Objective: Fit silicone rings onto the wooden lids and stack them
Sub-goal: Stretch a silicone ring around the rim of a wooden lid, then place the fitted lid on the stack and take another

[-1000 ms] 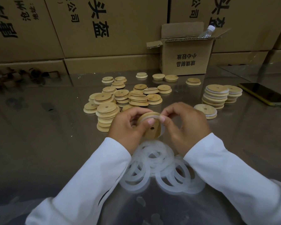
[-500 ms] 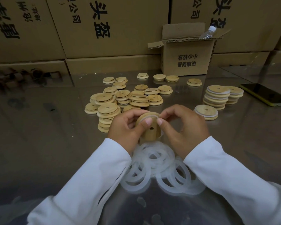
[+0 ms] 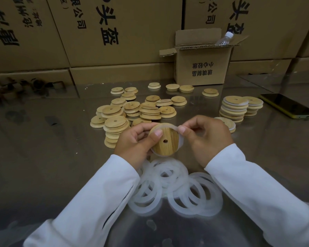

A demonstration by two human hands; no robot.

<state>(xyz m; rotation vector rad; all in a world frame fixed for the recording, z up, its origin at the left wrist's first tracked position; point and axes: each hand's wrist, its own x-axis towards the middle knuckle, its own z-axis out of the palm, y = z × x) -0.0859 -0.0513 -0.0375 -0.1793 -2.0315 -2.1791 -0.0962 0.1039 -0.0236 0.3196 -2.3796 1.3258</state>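
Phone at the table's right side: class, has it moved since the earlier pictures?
No. The phone lies where it did, to the right of the small open box and nearer than it; only the camera shifted slightly.

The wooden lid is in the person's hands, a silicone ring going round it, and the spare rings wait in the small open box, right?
No. In the head view the spare rings lie on the table under the wrists, not in the small open box. Otherwise yes: the left hand grips the wooden lid and the right hand pinches the silicone ring round it.
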